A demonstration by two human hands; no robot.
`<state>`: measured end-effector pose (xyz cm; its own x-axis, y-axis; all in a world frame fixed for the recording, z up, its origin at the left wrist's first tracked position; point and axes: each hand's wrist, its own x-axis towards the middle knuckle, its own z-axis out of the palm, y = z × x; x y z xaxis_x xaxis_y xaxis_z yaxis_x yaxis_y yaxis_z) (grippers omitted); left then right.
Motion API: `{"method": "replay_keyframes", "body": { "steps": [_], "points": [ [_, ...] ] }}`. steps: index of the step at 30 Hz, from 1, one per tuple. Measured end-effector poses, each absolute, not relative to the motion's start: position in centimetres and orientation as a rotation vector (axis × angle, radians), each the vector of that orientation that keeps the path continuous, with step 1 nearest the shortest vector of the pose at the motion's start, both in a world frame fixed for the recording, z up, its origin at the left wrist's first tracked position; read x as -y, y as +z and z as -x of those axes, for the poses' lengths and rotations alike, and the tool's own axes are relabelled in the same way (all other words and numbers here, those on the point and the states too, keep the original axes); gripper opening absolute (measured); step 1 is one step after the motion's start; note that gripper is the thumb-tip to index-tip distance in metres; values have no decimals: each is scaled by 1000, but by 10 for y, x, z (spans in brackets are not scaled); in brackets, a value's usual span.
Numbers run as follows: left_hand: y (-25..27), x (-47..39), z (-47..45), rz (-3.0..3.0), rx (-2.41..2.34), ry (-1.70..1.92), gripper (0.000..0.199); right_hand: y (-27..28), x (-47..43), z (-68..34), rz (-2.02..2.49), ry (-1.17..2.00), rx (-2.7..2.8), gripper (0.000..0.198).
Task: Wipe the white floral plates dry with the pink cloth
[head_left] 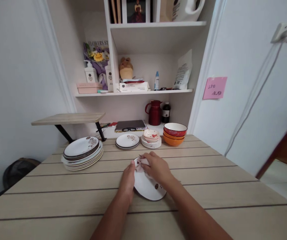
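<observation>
A white plate with a dark rim and brown flower print point(148, 190) is on the wooden table in front of me. My left hand point(128, 178) grips its left edge, with the thumb along the rim. Bunched in my right hand point(157, 167) is a pale cloth point(140, 165), pressed against the plate's upper left part. The fingers of my right hand are closed over the cloth and hide part of the plate.
A tall stack of plates point(82, 155) stands at the left, near a raised wooden shelf point(69, 118). Behind my hands are two small plates point(127, 141), saucers with small bowls point(151, 136) and stacked red and orange bowls point(174, 135). A red jug point(154, 113) stands further back.
</observation>
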<state>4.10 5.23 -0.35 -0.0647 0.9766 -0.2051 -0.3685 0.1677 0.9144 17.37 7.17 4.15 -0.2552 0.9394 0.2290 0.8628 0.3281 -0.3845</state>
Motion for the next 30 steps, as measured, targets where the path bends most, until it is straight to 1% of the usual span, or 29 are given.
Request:
{"method": "replay_keyframes", "body": {
  "steps": [3,7,9,11,13,15,17,19,24,27,30],
  "points": [
    [-3,-50,-41,-765,-1084,1264,54,45,-78,-197,1817,264,2212,31],
    [-5,-49,-40,-815,-1088,1242,58,51,-74,-222,1899,359,2294,22],
    [-5,-49,-39,-846,-1091,1233,61,54,-66,-224,1758,487,2448,20],
    [-4,-49,-39,-858,-1091,1239,63,57,-57,-217,1455,676,2625,23],
    [-3,-49,-39,-850,-1070,1257,62,57,-50,-202,1160,809,2685,27],
    [-3,-50,-39,-820,-1047,1285,59,54,-47,-185,1087,741,2585,27],
    [-4,-51,-39,-780,-1034,1326,56,48,-49,-170,1098,588,2423,26],
    [-6,-52,-39,-758,-1028,1363,56,42,-57,-162,1180,463,2322,23],
    [-11,-54,-41,-789,-1018,1351,55,39,-80,-180,1460,297,2249,24],
    [-11,-53,-41,-795,-1053,1340,54,41,-87,-201,1685,240,2252,23],
    [-11,-52,-40,-820,-1082,1327,54,39,-89,-220,1827,271,2240,20]
  ]
}}
